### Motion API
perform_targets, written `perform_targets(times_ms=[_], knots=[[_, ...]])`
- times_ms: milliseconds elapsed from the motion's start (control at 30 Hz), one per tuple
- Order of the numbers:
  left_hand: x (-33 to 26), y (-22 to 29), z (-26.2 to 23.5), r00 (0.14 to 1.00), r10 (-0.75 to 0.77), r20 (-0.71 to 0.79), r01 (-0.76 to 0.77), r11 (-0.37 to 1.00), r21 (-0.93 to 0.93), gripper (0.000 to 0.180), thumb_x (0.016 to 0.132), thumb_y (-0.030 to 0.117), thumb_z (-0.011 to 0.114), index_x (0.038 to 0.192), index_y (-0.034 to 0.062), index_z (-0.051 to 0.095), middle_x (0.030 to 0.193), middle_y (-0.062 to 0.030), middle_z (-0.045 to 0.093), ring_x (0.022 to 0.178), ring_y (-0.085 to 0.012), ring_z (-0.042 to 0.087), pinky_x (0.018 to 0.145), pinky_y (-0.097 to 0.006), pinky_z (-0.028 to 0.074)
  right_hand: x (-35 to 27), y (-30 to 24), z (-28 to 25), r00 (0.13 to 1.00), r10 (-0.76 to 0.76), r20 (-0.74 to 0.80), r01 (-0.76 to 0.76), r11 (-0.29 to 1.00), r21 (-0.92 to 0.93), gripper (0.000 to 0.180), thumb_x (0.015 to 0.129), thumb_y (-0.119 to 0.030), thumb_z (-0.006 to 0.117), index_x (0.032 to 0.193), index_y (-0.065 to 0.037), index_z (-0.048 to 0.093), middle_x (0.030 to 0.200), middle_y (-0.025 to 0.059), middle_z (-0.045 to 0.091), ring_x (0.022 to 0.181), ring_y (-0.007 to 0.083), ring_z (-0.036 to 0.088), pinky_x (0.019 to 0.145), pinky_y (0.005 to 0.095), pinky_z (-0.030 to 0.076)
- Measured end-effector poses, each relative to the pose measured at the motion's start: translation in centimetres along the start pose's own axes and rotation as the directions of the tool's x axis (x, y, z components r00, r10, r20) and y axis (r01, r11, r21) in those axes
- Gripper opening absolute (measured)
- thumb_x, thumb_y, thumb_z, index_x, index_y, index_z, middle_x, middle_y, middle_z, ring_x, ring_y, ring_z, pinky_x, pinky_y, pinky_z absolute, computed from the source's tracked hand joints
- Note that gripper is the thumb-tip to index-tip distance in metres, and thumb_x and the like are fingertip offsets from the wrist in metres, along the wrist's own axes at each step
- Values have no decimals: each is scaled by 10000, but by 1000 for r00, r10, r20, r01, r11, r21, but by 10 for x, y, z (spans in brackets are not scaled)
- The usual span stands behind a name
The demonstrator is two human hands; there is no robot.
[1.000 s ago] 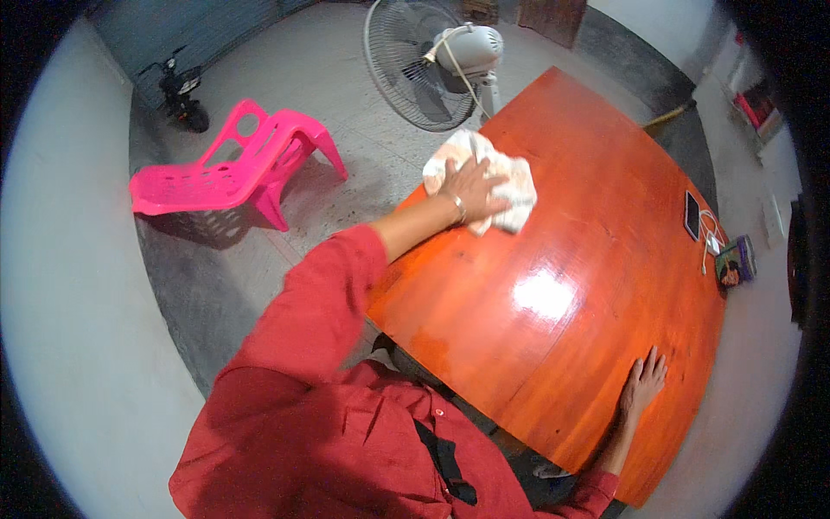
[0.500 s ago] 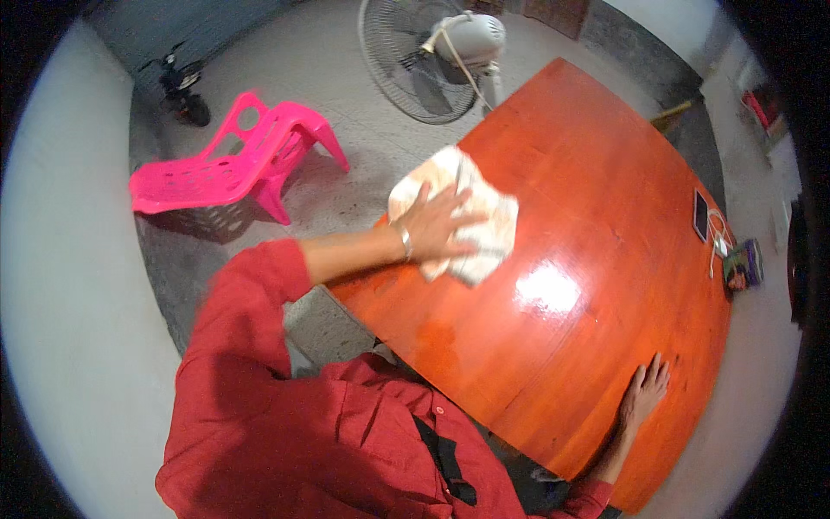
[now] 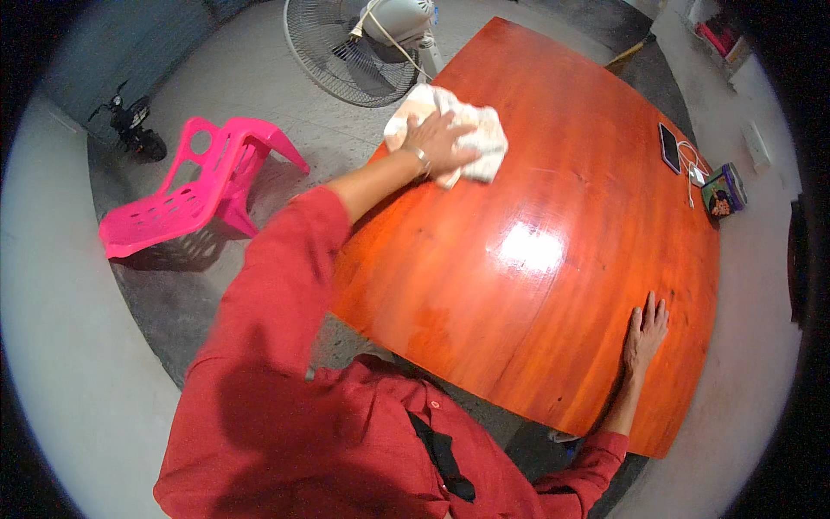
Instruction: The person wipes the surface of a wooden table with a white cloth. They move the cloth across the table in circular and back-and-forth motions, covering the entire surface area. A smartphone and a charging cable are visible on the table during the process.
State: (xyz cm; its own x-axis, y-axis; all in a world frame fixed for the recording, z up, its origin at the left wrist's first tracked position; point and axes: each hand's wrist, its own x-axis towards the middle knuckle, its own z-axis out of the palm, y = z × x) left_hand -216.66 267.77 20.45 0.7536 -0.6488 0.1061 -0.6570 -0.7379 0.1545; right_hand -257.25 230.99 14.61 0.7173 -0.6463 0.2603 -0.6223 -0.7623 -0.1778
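A white cloth with pale orange patches [image 3: 489,138] lies bunched on the glossy orange-brown wooden table [image 3: 571,186], near its far left edge. On top of it rests my left hand [image 3: 439,143], palm down with the fingers spread, pressing the cloth against the wood. A metal bracelet circles that wrist. My right hand [image 3: 645,336] lies flat on the right side of the tabletop, fingers stretched out and holding nothing.
Along the table's right edge lie a phone [image 3: 669,149], a white charger with its cable [image 3: 697,176] and a small printed box [image 3: 724,192]. A pedestal fan [image 3: 354,52] and a pink plastic chair [image 3: 203,186] stand left of the table. Farther left is a toy motorbike [image 3: 134,125].
My left hand and the cloth have slid farther away along the tabletop and a little to the right. The whole view has shifted, while my right hand still lies flat on the table.
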Motion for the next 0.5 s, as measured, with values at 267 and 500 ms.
perform_targets(times_ms=[267,500], knots=[[-246,-2,-34,980,197,-23,-199,976,-89,598,827,508,615,1344,229,506,1464,-194,342,1343,-412,329,1088,-611,197,-4,1,0,1000,8,-1,-8,999,-33,536,967,-452,380,1442,-203,384,1521,157,271,1400,376,210,1119,557,130],[-200,1,-17,989,135,-63,-143,980,-140,488,913,397,553,1350,189,490,1472,-201,333,1353,-434,295,1125,-529,195,-5,-8,-11,1000,5,13,-4,999,-36,546,972,-446,372,1444,-173,377,1517,174,269,1394,387,216,1124,526,147]])
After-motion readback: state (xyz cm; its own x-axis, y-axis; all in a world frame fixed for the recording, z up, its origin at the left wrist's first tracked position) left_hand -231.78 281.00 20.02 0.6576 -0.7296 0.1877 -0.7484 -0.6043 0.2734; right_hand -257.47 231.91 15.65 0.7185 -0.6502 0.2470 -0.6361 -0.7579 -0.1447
